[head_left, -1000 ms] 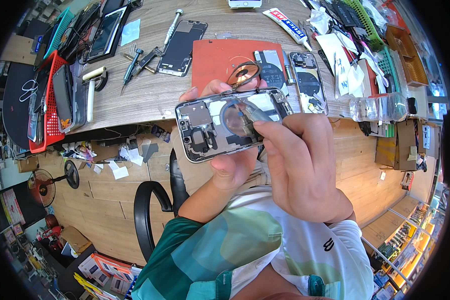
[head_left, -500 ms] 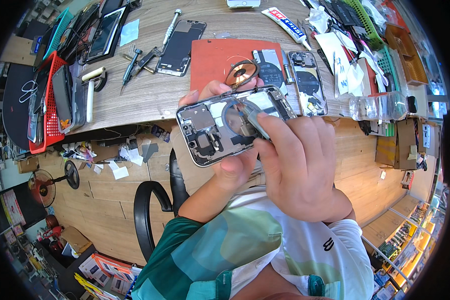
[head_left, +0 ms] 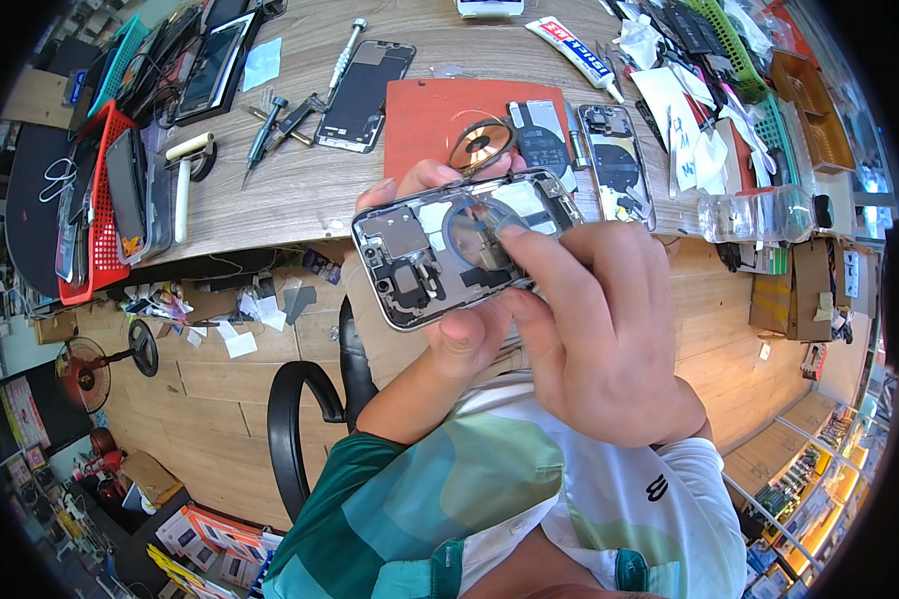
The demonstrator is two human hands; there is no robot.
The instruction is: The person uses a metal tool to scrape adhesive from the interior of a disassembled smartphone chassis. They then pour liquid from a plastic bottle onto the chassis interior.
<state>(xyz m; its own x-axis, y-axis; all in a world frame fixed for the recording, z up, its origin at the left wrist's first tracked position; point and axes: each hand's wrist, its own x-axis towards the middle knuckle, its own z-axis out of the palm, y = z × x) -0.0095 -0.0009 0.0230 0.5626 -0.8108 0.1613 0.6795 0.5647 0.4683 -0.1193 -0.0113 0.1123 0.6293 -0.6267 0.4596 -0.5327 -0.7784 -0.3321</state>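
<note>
My left hand point(head_left: 469, 339) holds an opened phone housing point(head_left: 400, 250), tilted, its inside facing up; the thumb is at the near edge and the fingers wrap the far edge. A copper-coloured charging coil point(head_left: 482, 146) stands up beyond that far edge, by my left fingertips. My right hand point(head_left: 609, 319) has its index fingertip on the round ring point(head_left: 451, 245) inside the housing, with the thumb at the near rim. Its other fingers are curled. Under the fingertip, a small greyish piece is partly hidden.
On the wooden bench point(head_left: 310, 195) lie a red mat point(head_left: 420, 120), a flat battery point(head_left: 544, 150), a second phone housing point(head_left: 619, 165), a dark screen panel point(head_left: 365, 100), a silver screwdriver point(head_left: 345, 55), a blue screwdriver point(head_left: 265, 135) and a glue tube point(head_left: 574, 52). A red basket point(head_left: 100, 220) stands left.
My right index finger has shifted slightly left over the ring, and the grey piece by it is now mostly covered. The left hand keeps its hold on the housing.
</note>
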